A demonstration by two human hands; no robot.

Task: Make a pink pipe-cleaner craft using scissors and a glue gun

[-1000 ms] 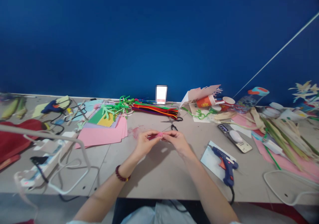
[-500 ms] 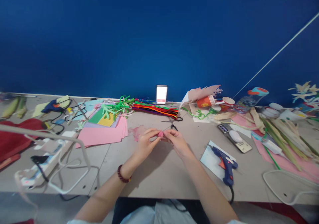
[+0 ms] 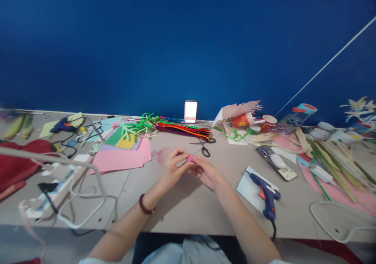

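One small pink thing (image 3: 190, 159) is up over the bench (image 3: 182, 215), between left hand (image 3: 173, 169) and right hand (image 3: 208, 173) | grip: both pinch it | best to press softly and hold still, so it won't squash

Pink piece (image 3: 190, 158), blue-and-orange glue gun (image 3: 268, 197)

A white oval object (image 3: 277, 161) rests on a face-down phone (image 3: 288, 174).

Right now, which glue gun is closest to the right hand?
The glue gun on the right, lying partly on a pale sheet, is nearest the right hand. The other glue gun lies farther off on the left by yellow paper.
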